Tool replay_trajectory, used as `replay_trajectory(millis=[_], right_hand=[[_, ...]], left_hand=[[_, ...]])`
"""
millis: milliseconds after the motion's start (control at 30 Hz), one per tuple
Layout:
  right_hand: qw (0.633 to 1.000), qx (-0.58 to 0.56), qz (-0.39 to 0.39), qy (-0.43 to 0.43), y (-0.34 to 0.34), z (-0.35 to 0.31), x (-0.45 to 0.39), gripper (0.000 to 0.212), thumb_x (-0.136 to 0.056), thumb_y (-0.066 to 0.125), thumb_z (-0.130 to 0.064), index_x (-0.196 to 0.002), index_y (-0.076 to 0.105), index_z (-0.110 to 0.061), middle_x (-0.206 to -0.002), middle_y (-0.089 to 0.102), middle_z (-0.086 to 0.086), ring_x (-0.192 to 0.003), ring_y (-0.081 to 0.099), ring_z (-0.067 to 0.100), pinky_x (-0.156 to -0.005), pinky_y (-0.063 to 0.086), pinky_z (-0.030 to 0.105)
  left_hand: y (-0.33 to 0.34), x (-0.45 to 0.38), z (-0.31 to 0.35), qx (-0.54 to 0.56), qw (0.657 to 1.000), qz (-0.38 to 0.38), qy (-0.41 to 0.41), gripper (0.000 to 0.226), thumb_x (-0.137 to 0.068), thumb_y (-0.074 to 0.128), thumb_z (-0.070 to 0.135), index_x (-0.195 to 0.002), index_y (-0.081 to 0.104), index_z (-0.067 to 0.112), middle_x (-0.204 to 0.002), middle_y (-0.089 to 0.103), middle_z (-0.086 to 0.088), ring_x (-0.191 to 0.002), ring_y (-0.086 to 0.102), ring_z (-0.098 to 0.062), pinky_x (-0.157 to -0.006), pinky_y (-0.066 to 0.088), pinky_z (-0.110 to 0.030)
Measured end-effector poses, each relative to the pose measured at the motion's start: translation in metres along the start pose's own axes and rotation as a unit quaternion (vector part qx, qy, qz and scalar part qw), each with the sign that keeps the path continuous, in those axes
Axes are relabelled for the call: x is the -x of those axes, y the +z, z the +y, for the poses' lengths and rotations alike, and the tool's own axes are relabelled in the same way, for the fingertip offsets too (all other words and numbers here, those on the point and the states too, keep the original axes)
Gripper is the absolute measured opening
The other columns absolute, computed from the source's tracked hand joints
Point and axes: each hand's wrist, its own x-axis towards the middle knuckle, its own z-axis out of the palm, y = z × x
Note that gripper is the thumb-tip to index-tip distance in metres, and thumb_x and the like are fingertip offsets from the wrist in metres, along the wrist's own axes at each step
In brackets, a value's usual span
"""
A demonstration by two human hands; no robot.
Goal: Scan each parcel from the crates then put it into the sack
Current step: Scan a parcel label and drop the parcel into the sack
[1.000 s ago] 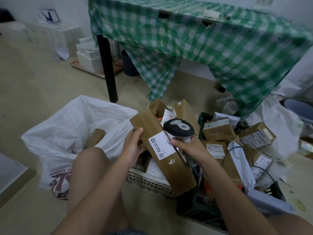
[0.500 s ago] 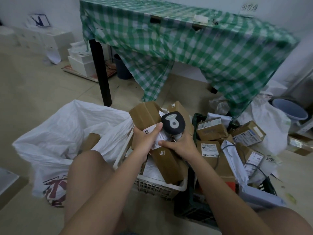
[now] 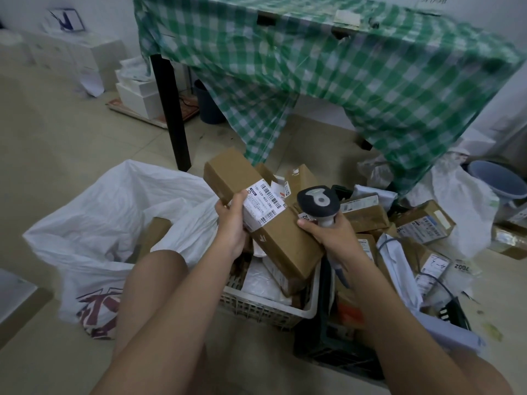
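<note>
My left hand (image 3: pixel 231 223) grips a long brown cardboard parcel (image 3: pixel 282 240) by its middle, over the white crate (image 3: pixel 285 307). The parcel's white barcode label (image 3: pixel 263 206) faces up. My right hand (image 3: pixel 328 233) holds a black and grey handheld scanner (image 3: pixel 318 202) by its handle, head beside the label, and its fingers touch the parcel's right edge. The white sack (image 3: pixel 94 223) stands open on the floor to the left, with a brown box inside. A dark crate (image 3: pixel 336 346) to the right holds several more labelled parcels.
A table with a green checked cloth (image 3: pixel 328 81) and a black leg (image 3: pixel 171 115) stands behind the crates. White boxes (image 3: pixel 139 95) sit at the back left, a blue bucket (image 3: pixel 496 181) and white plastic bags at the right. My knee is below the left arm.
The parcel has been turned so that its barcode label faces up, and my left hand has shifted its hold. The scanner has moved off to the right of the label.
</note>
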Motion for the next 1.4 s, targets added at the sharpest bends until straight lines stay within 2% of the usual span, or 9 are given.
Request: replay_trajectory(millis=[267,433,600,700,833,900,1067,1200,1400], right_hand=[[0.999,-0.033,-0.011,0.004,0.01,0.004,-0.017,0.07,-0.074,0.082,-0.027,-0.134,0.047,-0.016,-0.116,0.057,-0.005,-0.1,0.054,0.01,-0.067,0.041,0.013],[1.0,-0.022,-0.015,-0.011,0.021,0.008,-0.027,0.055,-0.076,0.08,-0.023,-0.121,0.049,-0.022,-0.105,0.053,-0.011,-0.098,0.05,0.007,-0.078,0.039,0.02],[0.995,-0.001,0.083,-0.054,0.04,0.005,-0.019,0.064,-0.075,0.081,-0.033,-0.13,0.052,-0.02,-0.117,0.06,-0.01,-0.104,0.055,0.007,-0.08,0.042,0.02],[0.987,0.037,0.13,-0.092,0.05,-0.002,-0.008,0.057,-0.075,0.079,-0.037,-0.125,0.055,-0.025,-0.114,0.063,-0.01,-0.102,0.059,0.006,-0.074,0.043,0.014],[0.988,0.071,0.114,-0.071,0.073,-0.024,0.007,0.036,-0.078,0.077,-0.034,-0.105,0.053,-0.032,-0.093,0.063,-0.012,-0.099,0.062,0.016,-0.087,0.052,0.036],[0.99,0.074,0.096,-0.067,0.088,-0.036,0.011,0.044,-0.076,0.08,-0.03,-0.112,0.054,-0.027,-0.098,0.06,-0.011,-0.102,0.059,0.016,-0.093,0.05,0.038],[0.989,0.104,0.019,-0.099,0.102,-0.07,0.007,0.09,-0.062,0.09,-0.027,-0.138,0.042,-0.019,-0.121,0.051,-0.012,-0.113,0.047,0.007,-0.093,0.038,0.025],[0.956,0.257,-0.037,-0.137,0.097,-0.079,-0.011,0.1,-0.061,0.091,-0.024,-0.143,0.033,-0.019,-0.133,0.043,-0.005,-0.126,0.037,0.013,-0.092,0.027,0.019],[0.932,0.311,-0.072,-0.17,0.09,-0.055,-0.036,0.104,-0.06,0.089,-0.03,-0.143,0.028,-0.025,-0.134,0.041,0.006,-0.129,0.034,0.023,-0.102,0.039,0.04]], left_hand=[[0.003,-0.02,0.003,-0.014,1.0,0.017,-0.013,0.048,-0.095,0.054,0.032,-0.135,0.032,0.018,-0.102,0.064,0.0,-0.087,0.063,-0.012,-0.063,0.048,-0.029],[-0.012,-0.033,0.0,-0.045,0.999,0.018,-0.017,0.046,-0.095,0.053,0.031,-0.134,0.043,0.009,-0.107,0.069,-0.005,-0.077,0.069,-0.009,-0.049,0.05,-0.019],[-0.033,-0.032,0.0,-0.042,0.999,0.001,-0.012,0.042,-0.092,0.053,0.022,-0.129,0.048,0.004,-0.107,0.071,-0.01,-0.086,0.072,-0.016,-0.076,0.059,-0.039],[-0.048,-0.029,0.005,-0.027,0.999,0.019,-0.017,0.051,-0.088,0.059,0.018,-0.133,0.038,0.006,-0.114,0.068,-0.012,-0.094,0.07,-0.018,-0.081,0.058,-0.037],[-0.065,-0.028,0.016,0.018,1.0,0.015,-0.018,0.059,-0.088,0.06,0.013,-0.138,0.032,0.008,-0.123,0.063,-0.013,-0.104,0.065,-0.019,-0.091,0.054,-0.039],[-0.072,-0.026,0.025,0.041,0.999,-0.004,-0.021,0.058,-0.088,0.06,0.014,-0.139,0.033,0.009,-0.124,0.063,-0.013,-0.106,0.064,-0.02,-0.095,0.052,-0.043],[-0.076,-0.02,0.052,0.047,0.999,-0.006,0.006,0.051,-0.09,0.058,0.013,-0.136,0.036,0.008,-0.124,0.063,-0.012,-0.109,0.063,-0.021,-0.094,0.053,-0.046],[-0.075,-0.016,0.062,0.063,0.998,-0.007,-0.003,0.044,-0.091,0.056,0.016,-0.132,0.045,0.005,-0.121,0.064,-0.012,-0.109,0.063,-0.022,-0.095,0.052,-0.044],[-0.08,-0.028,0.052,0.054,0.997,-0.015,-0.059,0.046,-0.091,0.059,0.02,-0.133,0.046,0.005,-0.114,0.067,-0.009,-0.105,0.065,-0.022,-0.088,0.056,-0.039]])
